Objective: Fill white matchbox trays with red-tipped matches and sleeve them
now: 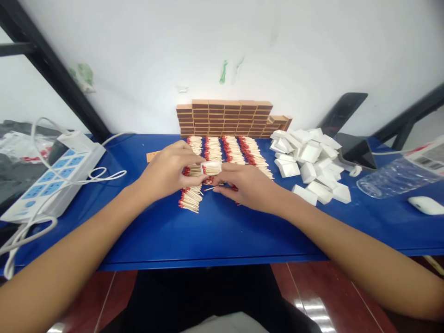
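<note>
My left hand [176, 169] pinches a small white matchbox tray [211, 166] between thumb and fingers. Some matches show inside that tray. My right hand [243, 182] is at the tray's right side, its thumb and index finger closed on a single match [208, 188] whose red head points left. Under and behind both hands lie several rows of red-tipped matches [255, 155] on the blue table [222, 236]. The hands cover part of the middle rows.
Brown matchboxes [224, 115] are stacked against the wall. At the right are a heap of white trays [312, 157], a dark phone-like object [355, 150], a clear plastic bottle [391, 178] and a white mouse [426, 205]. A power strip [52, 180] with looping cables lies left.
</note>
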